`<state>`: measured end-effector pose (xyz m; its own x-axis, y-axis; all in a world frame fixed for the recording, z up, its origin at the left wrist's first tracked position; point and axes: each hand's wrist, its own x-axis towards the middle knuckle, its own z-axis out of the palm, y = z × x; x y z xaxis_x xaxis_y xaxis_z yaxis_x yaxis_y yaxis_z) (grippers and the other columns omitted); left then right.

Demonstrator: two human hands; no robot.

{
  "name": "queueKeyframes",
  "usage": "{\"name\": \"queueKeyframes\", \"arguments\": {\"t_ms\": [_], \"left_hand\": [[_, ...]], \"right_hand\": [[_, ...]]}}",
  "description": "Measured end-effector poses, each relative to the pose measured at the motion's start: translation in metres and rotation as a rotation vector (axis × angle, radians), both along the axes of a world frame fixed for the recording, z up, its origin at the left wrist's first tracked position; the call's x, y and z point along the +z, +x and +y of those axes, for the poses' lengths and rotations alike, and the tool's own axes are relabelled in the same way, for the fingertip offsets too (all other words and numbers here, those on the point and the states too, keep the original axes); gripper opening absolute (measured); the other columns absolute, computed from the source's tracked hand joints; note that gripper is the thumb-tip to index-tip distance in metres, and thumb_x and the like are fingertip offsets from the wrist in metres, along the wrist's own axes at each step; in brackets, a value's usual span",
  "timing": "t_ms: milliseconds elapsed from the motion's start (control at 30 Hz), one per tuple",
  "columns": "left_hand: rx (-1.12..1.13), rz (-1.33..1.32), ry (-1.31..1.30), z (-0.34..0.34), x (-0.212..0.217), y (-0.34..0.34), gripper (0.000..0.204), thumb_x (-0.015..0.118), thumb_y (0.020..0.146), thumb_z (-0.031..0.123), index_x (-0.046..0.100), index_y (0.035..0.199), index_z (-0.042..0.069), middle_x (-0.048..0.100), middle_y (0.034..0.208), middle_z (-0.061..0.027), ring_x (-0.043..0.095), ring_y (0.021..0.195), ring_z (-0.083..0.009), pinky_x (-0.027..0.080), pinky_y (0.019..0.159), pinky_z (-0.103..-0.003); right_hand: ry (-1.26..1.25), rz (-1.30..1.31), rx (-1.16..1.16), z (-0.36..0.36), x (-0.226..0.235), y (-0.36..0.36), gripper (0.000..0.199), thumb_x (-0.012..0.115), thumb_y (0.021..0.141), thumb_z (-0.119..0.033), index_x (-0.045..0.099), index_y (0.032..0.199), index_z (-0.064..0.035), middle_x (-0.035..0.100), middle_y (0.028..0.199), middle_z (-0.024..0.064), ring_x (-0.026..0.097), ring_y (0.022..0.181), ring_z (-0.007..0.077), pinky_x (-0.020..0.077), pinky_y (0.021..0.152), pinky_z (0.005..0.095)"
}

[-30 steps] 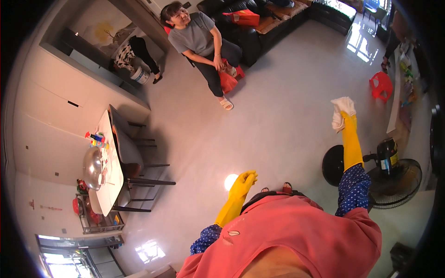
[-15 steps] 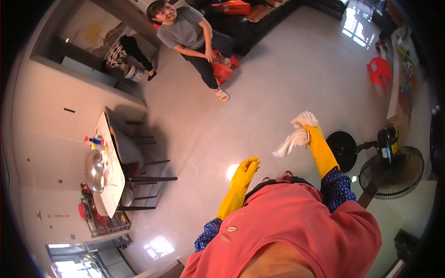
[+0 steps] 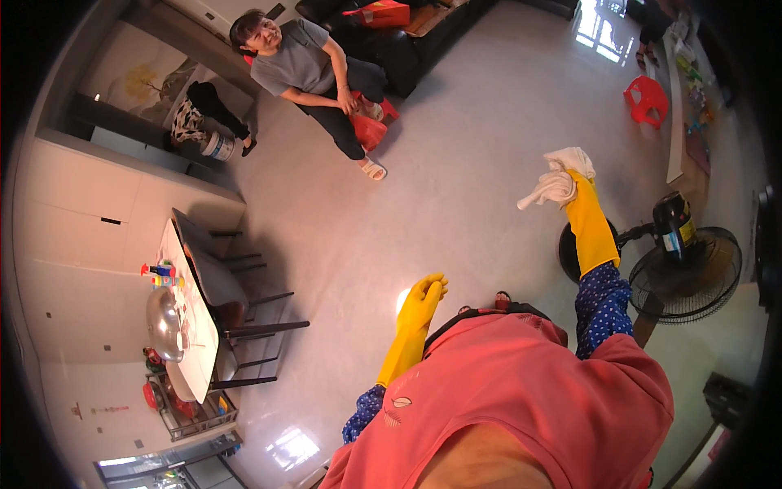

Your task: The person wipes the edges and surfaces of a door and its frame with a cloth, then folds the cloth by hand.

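Head view: white cloth point(image 3: 555, 187) bunched in right fingers point(image 3: 581, 189), jutting left.

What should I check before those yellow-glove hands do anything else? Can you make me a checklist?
1. White cloth gripped by the right hand: ok.
2. Yellow gloves on both hands: ok.
3. Left hand empty: cannot tell for sure; its fingers curl, but nothing shows in it.
4. Right arm clear of the black fan: cannot tell; it overlaps the fan's round base in this view.
5. Seated person away from the cloth: ok, bare floor shows between them.
6. Cloth wet or dry: cannot tell.
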<state>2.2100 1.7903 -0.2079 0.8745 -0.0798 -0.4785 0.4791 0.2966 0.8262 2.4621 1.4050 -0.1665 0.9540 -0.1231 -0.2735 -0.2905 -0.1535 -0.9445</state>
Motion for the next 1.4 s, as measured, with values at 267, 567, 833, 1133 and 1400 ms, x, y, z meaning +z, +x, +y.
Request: {"name": "queueKeyframes", "arguments": {"t_ms": [267,567,833,1133,1400], "left_hand": [[0.001,-0.021,0.022,0.005,-0.002,0.000,0.035,0.056,0.099,0.016,0.056,0.129,-0.003,0.066,0.118,-0.0137,0.065,0.104,-0.0199,0.051,0.094,-0.032],[0.019,-0.019,-0.012,0.001,-0.017,-0.003,0.033,0.058,0.099,0.016,0.059,0.126,-0.003,0.067,0.116,-0.0129,0.065,0.100,-0.0184,0.051,0.091,-0.030],[-0.024,-0.007,0.027,0.008,-0.010,0.014,0.032,0.057,0.099,0.015,0.059,0.125,-0.002,0.067,0.116,-0.0138,0.065,0.099,-0.0189,0.051,0.091,-0.030],[-0.068,-0.032,0.011,0.002,-0.008,0.039,0.033,0.058,0.098,0.016,0.059,0.126,-0.002,0.067,0.115,-0.0129,0.065,0.100,-0.0195,0.050,0.092,-0.032],[-0.162,-0.034,-0.049,-0.013,-0.022,0.027,0.035,0.058,0.098,0.017,0.057,0.127,-0.002,0.067,0.113,-0.0110,0.064,0.099,-0.0175,0.050,0.089,-0.030]], "right_hand": [[-0.181,-0.091,0.031,-0.001,0.006,-0.006,0.049,0.085,0.065,-0.036,0.064,0.103,-0.0119,0.065,0.083,0.0096,0.065,0.068,0.0263,0.0536,0.059,0.0347],[-0.384,-0.031,0.118,0.013,-0.057,-0.078,0.053,0.087,0.063,-0.038,0.064,0.103,-0.0123,0.065,0.083,0.0093,0.064,0.070,0.0260,0.0542,0.063,0.0341],[-0.291,0.403,0.226,0.055,-0.129,-0.154,0.056,0.088,0.061,-0.041,0.064,0.103,-0.0128,0.064,0.084,0.0090,0.064,0.072,0.0257,0.0548,0.066,0.0336],[0.217,0.385,0.007,0.073,-0.131,-0.192,0.071,0.083,0.062,-0.047,0.064,0.121,-0.0141,0.062,0.120,0.0126,0.058,0.113,0.0286,0.0475,0.091,0.0369],[-0.390,-0.300,0.286,0.075,-0.085,-0.225,0.062,0.078,0.062,-0.049,0.064,0.113,-0.0174,0.058,0.100,0.0133,0.054,0.093,0.0350,0.0466,0.081,0.0402]]}}
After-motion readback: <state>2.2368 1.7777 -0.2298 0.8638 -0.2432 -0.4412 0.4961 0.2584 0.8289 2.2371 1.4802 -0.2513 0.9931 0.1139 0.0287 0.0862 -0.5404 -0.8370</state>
